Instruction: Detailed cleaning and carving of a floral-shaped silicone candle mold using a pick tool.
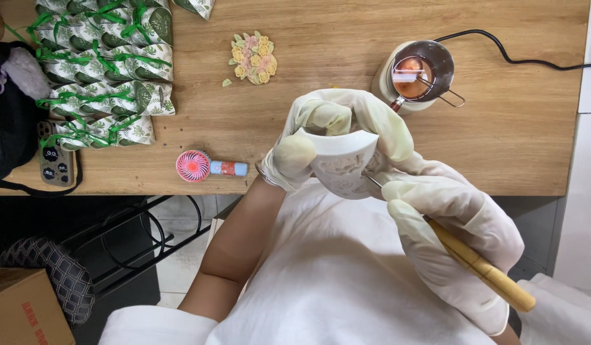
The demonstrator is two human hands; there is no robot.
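Over wooden table: left hand grips white mould; floor tiled.

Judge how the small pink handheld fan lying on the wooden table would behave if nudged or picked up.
The pink fan lies on its side near the table edge; its cylindrical handle suggests it may roll when nudged. It looks like small plastic, so probably light and stiff. The round head likely makes it pivot rather than roll straight.

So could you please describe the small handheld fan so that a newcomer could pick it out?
On the wooden table, look near the front edge, below the leaf-print packets tied with green ribbon. The small pink round-headed fan lies flat there, the only thing with a blue handle.
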